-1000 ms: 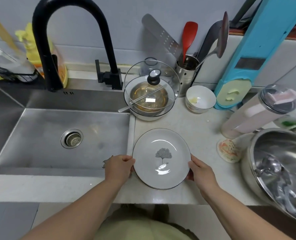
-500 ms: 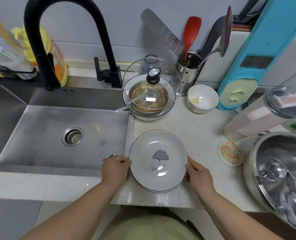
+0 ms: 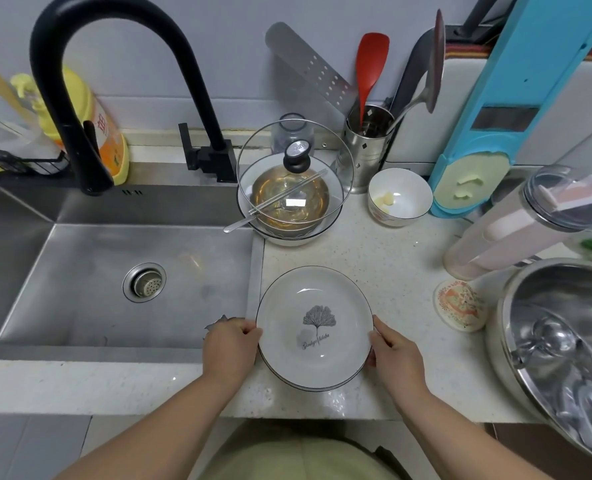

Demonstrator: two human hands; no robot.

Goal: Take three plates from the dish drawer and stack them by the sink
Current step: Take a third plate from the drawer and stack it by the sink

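Both hands grasp the stack of white round plates with thin dark rims [image 3: 313, 327] from opposite sides: the left hand [image 3: 230, 348] curls over the rim nearest the sink, the right hand [image 3: 396, 356] over the far rim, thumbs on top and fingers tucked under the edge. From largest to smallest around it: the stainless steel sink basin [image 3: 80, 271] fills the left of the view under a tall black curved tap [image 3: 114, 81]; the pale speckled stone countertop [image 3: 391, 265] runs to its right; a big shiny steel mixing bowl [image 3: 564, 341] crowds the right edge; behind the stack sits a white bowl under a tilted glass lid [image 3: 292, 188]; beyond that, a small white bowl [image 3: 399, 197]. The stack sits on or just above the counter right beside the sink's edge; whether it has fully touched down I cannot tell. A second rim shows beneath the top plate, with its grey leaf print, so at least two are stacked; a third cannot be counted from here. The task looks nearly done: what seems left is letting go.
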